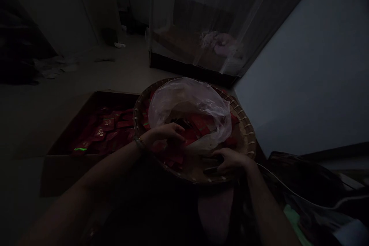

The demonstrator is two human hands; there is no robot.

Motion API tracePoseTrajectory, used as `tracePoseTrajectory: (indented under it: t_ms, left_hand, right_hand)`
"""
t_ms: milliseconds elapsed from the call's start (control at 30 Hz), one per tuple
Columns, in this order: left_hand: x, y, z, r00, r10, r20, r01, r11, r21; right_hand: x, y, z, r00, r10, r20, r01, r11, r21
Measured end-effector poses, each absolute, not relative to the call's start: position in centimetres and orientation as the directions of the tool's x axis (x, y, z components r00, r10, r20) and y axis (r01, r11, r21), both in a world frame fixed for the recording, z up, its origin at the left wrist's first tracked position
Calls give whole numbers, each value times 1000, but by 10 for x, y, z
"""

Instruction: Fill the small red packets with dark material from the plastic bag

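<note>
Left hand, metal bangle on the wrist, lies palm-down over red packets at the mouth of a clear plastic bag. Fingers lightly curled, not clenched; whether they pinch a packet, cannot tell, too dark. Right hand sits at the near side of the tray, fingers curved over or beside dark packets; grip unconfirmed, also too dark. Both hands are working among the packets, with the red ones spread around and inside the bag. Packets are flat, rectangular and slightly glossy. Bag is thin, crumpled and translucent, bulging open, with more red and dark packets showing through its mouth. Round woven bamboo tray is shallow, with a ribbed, bound rim and a matte surface. Open cardboard box touches the tray's left side, low walled, holding a loose layer of similar red packets, one with a green glint. To the right, a white cable runs across a dark bag. Farther out: pale floor, sheer net with a pink bundle behind it, and a plain grey wall.
</note>
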State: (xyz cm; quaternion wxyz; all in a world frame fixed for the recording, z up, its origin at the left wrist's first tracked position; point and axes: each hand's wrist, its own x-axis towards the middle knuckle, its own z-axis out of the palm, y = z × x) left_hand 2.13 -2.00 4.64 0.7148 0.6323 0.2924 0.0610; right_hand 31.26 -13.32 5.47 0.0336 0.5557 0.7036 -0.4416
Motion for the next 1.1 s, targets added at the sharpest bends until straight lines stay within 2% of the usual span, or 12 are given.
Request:
tracePoseTrajectory:
  t_ms: [67,167,233,367,467,567,633,700,767,800,933,1100]
  left_hand:
    - [21,-21,47,816,462,-347,290,193,937]
    - [23,-23,45,808,465,-362,313,181,932]
    - [24,-26,43,804,472,-362,320,170,932]
    - [26,-30,38,790,527,-314,288,134,948]
    - [24,-31,31,762,608,-225,255,39,966]
    - [20,-25,23,747,644,-164,291,-95,952]
    - [18,-20,21,787,592,-173,361,-215,907]
    - [17,-18,22,838,502,-214,426,-356,832]
    - [16,-20,27,853,455,-256,477,-480,736]
    - [17,-21,30,848,456,-268,499,-520,693]
    - [19,-30,30,837,479,-265,528,-578,622]
    - [34,-34,16,894,398,-205,425,-611,668]
  right_hand:
    - [302,-129,52,-350,809,-472,785,-22,-620]
    - [272,-115,53,-225,949,-221,694,-3,-720]
    - [245,-106,52,-119,983,-136,635,-30,-772]
    - [203,-100,42,-28,998,55,635,60,-770]
    - [196,-103,29,-53,997,55,618,76,-782]
    - [211,-97,16,-124,989,-86,601,6,-799]
    - [229,-86,9,-67,987,-144,611,-74,-788]
    - [248,-70,1,45,999,-17,688,-43,-725]
    - [262,-55,-9,56,989,139,821,33,-570]
    - [267,-48,-15,57,986,159,875,27,-483]
    - [278,-29,-36,6,998,55,966,9,-259]
    - [296,-19,-42,-19,999,32,968,27,-248]
